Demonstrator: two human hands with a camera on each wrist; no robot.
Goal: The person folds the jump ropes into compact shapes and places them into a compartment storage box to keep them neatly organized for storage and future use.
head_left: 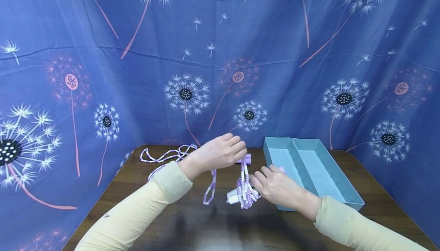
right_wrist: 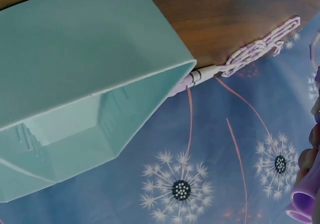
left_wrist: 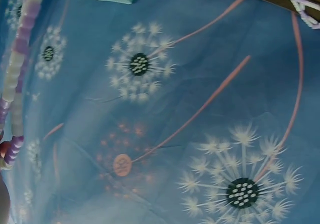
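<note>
A purple-and-white beaded jump rope [head_left: 244, 186] hangs in looped strands from my left hand [head_left: 218, 153], whose fingers pinch its upper end. My right hand [head_left: 278, 186] is just right of the bundle and grips the rope's handles; a white handle end [head_left: 233, 196] sticks out past the strands. In the right wrist view, purple hollow handle ends [right_wrist: 304, 201] show at the right edge beside my fingers. Beaded strands [left_wrist: 19, 63] run down the left edge of the left wrist view, where most of that hand is out of frame.
A second beaded jump rope [head_left: 168, 155] lies loosely looped at the back left of the dark wooden table [head_left: 165, 220]. A purple handle [head_left: 246, 159] lies behind my left hand. A light-blue tray [head_left: 317, 167] with two compartments stands on the right. A blue dandelion-print cloth [head_left: 213, 25] surrounds the table.
</note>
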